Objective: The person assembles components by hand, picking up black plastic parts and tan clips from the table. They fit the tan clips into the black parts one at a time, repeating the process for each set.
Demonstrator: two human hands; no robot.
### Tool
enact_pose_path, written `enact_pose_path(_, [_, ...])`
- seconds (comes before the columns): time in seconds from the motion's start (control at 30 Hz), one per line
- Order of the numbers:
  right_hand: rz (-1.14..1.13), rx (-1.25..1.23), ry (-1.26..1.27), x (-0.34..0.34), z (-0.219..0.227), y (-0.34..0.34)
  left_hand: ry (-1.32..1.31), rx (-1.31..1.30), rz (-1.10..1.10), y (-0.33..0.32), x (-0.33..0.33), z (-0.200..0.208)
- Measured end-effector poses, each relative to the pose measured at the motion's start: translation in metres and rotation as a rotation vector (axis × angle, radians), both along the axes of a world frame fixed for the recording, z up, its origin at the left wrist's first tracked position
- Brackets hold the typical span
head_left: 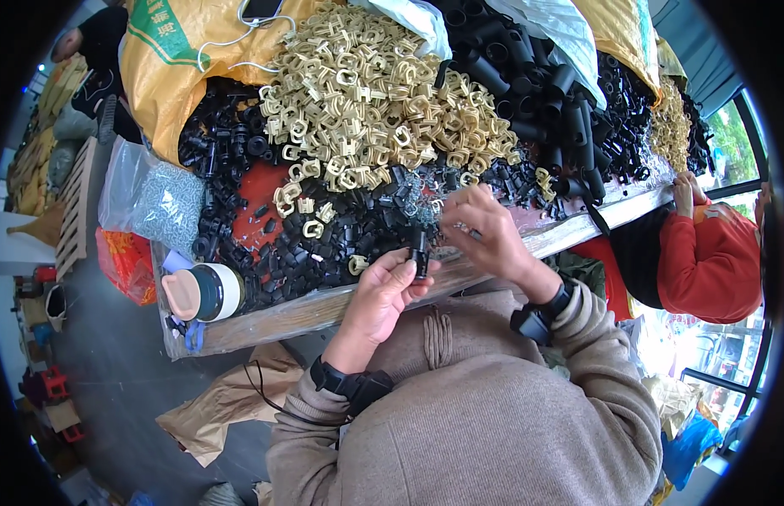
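My left hand grips a small black plastic fitting, held upright over the front edge of the table. Just right of it, my right hand has its fingers drawn together; whatever is between the fingertips is too small to make out. Beyond both hands lies a little heap of thin silvery metal pieces. Small black plastic parts are spread around that heap and to its left. A large mound of cream-coloured plastic clips rises behind them.
Black tubes are piled at the back right. On the left stand a jar with a pink lid and a clear bag of small metal pieces. A wooden edge borders the table. Another person in red works at right.
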State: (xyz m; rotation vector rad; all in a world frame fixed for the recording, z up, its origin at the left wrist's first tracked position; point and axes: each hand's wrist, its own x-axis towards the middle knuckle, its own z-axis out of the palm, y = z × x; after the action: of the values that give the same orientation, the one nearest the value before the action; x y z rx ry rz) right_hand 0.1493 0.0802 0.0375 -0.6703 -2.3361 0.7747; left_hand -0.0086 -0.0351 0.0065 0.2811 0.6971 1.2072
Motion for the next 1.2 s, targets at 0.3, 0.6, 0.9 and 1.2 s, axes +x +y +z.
enact_pose_path(0.3, [-0.139, 0.449, -0.476, -0.014, -0.03, 0.025, -0.024, 0.008, 0.1, -0.004, -0.006, 0.0])
enact_pose_path(0.6, [-0.165, 0.196, -0.19, -0.004, -0.021, 0.023, -0.039, 0.002, 0.13, -0.004, -0.006, 0.001])
enact_pose_path(0.9, [-0.179, -0.656, 0.041, 0.006, -0.009, 0.019, -0.012, 0.011, 0.133, 0.005, 0.0, 0.004])
enact_pose_path(1.2, [-0.042, -1.01, 0.053, 0.003, -0.003, 0.002, -0.019, 0.11, 0.188, 0.022, 0.009, 0.007])
